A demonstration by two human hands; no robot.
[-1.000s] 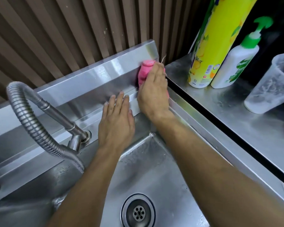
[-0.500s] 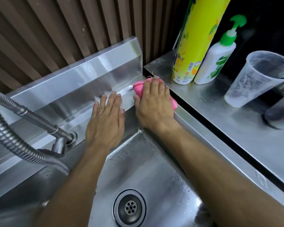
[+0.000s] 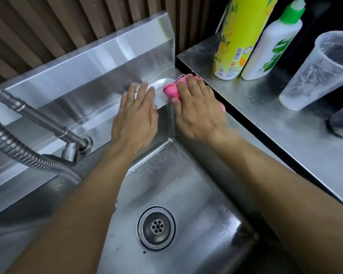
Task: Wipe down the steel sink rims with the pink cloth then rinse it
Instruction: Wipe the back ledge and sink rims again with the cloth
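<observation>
Right hand (image 3: 198,111) is flat on the pink cloth (image 3: 171,89), fingers straight, pressing it onto the back right corner of the steel sink rim (image 3: 99,123); left hand (image 3: 136,117) lies flat and empty on the rim just beside it, fingers straight; on the steel surface (image 3: 285,139) to the right stand a yellow spray can (image 3: 238,36), a green-capped pump bottle (image 3: 271,46) and a clear plastic cup (image 3: 317,72); drain (image 3: 156,227) sits below.

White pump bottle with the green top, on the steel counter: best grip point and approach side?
Grip the white pump bottle with the green top round its mid-body, coming from the front right. The tall yellow spray can stands close on its left and the clear plastic cup sits to the right, so that gap looks freest. The pump neck is probably too narrow to hold firmly.
</observation>
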